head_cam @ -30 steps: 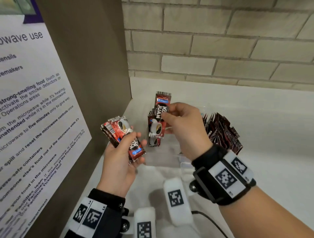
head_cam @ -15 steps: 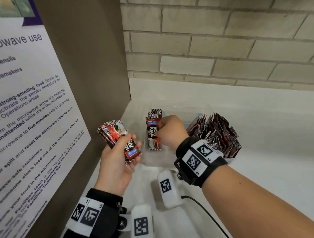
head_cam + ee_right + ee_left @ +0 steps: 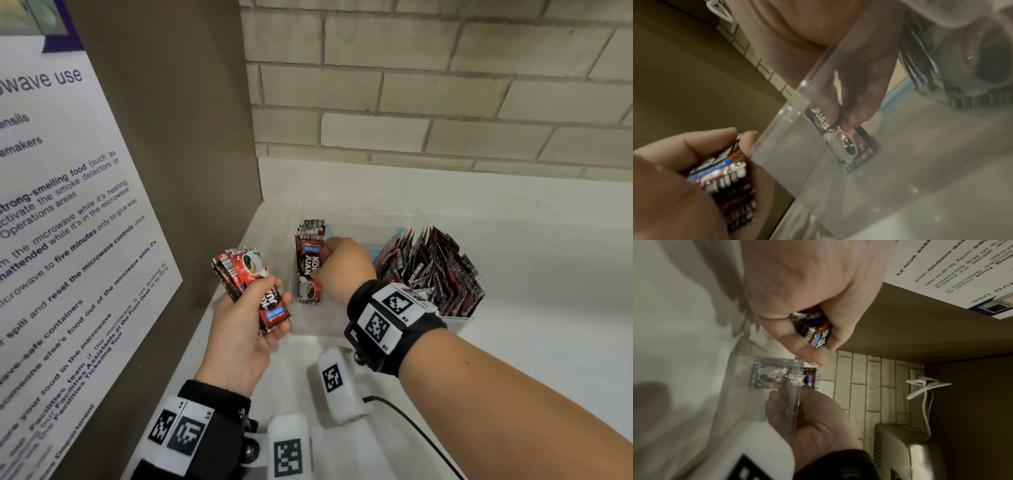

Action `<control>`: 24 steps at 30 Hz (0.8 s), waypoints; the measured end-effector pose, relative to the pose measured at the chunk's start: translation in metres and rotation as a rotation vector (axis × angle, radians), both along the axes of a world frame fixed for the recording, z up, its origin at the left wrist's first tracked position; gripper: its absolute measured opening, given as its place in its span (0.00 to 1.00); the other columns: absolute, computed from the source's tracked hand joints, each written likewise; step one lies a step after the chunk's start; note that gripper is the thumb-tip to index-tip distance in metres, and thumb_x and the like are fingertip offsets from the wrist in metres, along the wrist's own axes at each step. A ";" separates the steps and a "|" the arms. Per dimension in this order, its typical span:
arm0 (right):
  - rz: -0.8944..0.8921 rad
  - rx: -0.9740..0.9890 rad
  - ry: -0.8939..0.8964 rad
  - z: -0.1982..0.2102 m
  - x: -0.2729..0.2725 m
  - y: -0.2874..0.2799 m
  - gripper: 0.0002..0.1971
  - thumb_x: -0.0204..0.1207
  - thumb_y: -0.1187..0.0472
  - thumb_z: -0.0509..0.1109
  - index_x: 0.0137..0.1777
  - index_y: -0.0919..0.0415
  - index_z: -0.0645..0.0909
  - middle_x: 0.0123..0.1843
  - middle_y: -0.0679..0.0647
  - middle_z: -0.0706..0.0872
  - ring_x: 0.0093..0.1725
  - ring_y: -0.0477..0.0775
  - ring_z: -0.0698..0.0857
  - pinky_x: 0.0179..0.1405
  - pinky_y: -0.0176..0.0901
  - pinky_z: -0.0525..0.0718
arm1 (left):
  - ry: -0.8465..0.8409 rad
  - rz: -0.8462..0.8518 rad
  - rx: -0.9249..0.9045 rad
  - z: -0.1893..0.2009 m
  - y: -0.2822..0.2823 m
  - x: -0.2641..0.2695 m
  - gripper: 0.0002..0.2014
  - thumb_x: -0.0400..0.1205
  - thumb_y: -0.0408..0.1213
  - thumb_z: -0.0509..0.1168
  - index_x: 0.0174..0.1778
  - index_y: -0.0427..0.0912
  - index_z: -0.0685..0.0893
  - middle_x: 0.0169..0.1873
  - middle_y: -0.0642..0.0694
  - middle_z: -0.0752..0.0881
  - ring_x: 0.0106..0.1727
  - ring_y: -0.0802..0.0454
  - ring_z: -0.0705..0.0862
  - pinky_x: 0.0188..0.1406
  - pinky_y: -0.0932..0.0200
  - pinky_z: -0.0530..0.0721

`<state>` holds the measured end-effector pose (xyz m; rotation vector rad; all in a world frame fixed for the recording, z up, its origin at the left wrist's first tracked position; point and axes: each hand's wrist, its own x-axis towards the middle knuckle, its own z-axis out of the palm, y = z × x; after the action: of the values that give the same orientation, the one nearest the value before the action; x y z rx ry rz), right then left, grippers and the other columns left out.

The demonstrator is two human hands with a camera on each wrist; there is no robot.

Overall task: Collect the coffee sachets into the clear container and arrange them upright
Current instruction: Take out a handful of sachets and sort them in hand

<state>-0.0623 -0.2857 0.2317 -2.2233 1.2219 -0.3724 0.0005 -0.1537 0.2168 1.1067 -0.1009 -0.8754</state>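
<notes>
In the corner where the brown panel (image 3: 164, 137) met the brick wall (image 3: 428, 85), a clear container (image 3: 459, 323) stood on the white desk (image 3: 531, 342). The right hand (image 3: 342, 267) reached down inside its left end, fingers (image 3: 863, 104) curled and pinching a small stack (image 3: 309, 263) of sachets that stood upright against the left wall, barcoded tops up and their lower edges at or close to the floor of the box. At the right end of the container a large batch (image 3: 431, 270) of sachets stood packed on edge, fanned and leaning. The left hand (image 3: 243, 329) was held just outside the container's left wall, above the desk, palm up, with thumb and fingers closed around a second bundle (image 3: 255, 284) of sachets that lay tilted across the palm. A printed microwave notice (image 3: 61, 240) hung on the panel. In the left wrist view, a white cable (image 3: 925, 386) hung by the wall above a metal appliance (image 3: 916, 451).
</notes>
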 end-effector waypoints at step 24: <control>0.054 0.268 -0.030 -0.011 -0.021 0.012 0.28 0.65 0.69 0.79 0.57 0.61 0.63 0.40 0.51 0.74 0.45 0.58 0.82 0.28 0.40 0.77 | -0.039 -0.079 0.101 -0.002 -0.001 0.000 0.06 0.80 0.36 0.69 0.51 0.48 0.86 0.33 0.50 0.89 0.26 0.58 0.84 0.14 0.67 0.75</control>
<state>-0.0829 -0.2734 0.2209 -2.0091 1.1220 -0.2058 0.0007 -0.1549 0.2152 1.2213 -0.1352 -0.9381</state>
